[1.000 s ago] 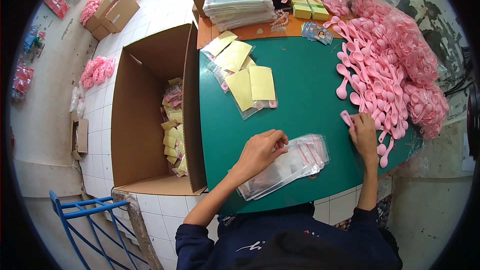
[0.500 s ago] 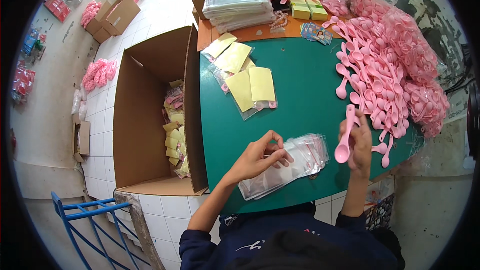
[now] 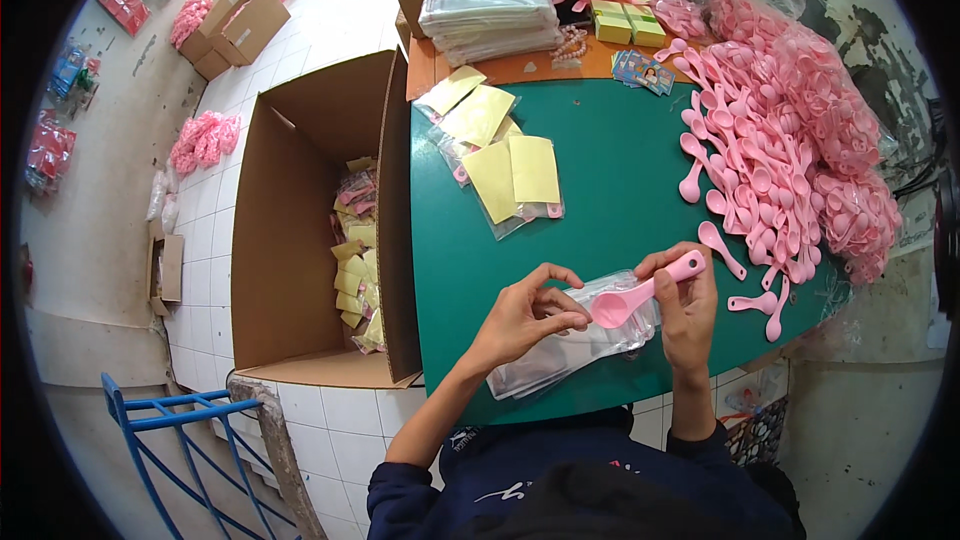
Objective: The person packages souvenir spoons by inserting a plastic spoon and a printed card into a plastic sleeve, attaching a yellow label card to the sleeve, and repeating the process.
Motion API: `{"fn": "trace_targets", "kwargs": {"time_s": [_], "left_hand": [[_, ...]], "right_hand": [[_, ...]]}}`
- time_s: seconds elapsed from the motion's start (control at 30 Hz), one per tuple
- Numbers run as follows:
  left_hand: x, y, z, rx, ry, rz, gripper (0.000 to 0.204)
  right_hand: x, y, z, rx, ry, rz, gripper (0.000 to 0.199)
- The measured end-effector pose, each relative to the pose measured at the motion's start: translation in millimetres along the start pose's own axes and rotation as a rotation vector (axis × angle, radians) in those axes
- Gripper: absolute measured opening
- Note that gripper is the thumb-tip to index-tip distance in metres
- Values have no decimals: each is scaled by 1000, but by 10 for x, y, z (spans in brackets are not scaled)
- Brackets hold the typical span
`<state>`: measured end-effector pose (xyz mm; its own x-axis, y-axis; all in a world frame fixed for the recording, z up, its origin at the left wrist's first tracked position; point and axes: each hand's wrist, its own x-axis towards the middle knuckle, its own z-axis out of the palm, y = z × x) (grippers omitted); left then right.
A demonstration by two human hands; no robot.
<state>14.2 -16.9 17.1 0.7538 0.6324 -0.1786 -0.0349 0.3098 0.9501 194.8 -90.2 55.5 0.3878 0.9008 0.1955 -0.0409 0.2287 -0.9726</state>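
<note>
My right hand (image 3: 686, 315) pinches a pink plastic measuring spoon (image 3: 646, 292) by its handle, with the bowl pointing left. My left hand (image 3: 525, 320) hovers just left of that bowl, fingers bent and apart, and nothing shows in it. Whether its fingertips touch the spoon I cannot tell. Under both hands lies a stack of clear plastic bags (image 3: 550, 360) on the green tabletop (image 3: 610, 180). To the right spreads a big pile of pink spoons (image 3: 750, 160), with one loose spoon (image 3: 722, 250) at its near left edge.
Filled bags with yellow cards (image 3: 535, 170) lie at the table's left. A deep cardboard box (image 3: 300, 330) holding similar packs stands beside it. At the back are bundled clear bags (image 3: 485, 15), yellow card stacks (image 3: 627, 24) and small picture cards (image 3: 642, 72).
My right hand has carried the spoon leftward over the bags and turned it from upright to nearly level. A loose spoon now shows beside the pile. My left hand stays over the bags.
</note>
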Motion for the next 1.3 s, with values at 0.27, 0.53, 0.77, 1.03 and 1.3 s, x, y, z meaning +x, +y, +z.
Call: {"fn": "trace_targets", "kwargs": {"time_s": [0.27,0.53,0.77,1.03,1.3], "left_hand": [[32,6,53,21,49,75,30],[113,174,7,-140,-6,92,28],[180,346,-146,147,-168,155,35],[255,389,-364,-73,-37,69,32],[219,475,-443,-111,54,207,39]], "right_hand": [[-28,38,73,-97,-235,49,15],[252,-227,122,-645,-355,-246,18],[418,-203,246,-499,-83,-404,11],[1016,1,219,-320,-827,-486,58],[3412,1332,-1477,-1125,-155,-421,33]]}}
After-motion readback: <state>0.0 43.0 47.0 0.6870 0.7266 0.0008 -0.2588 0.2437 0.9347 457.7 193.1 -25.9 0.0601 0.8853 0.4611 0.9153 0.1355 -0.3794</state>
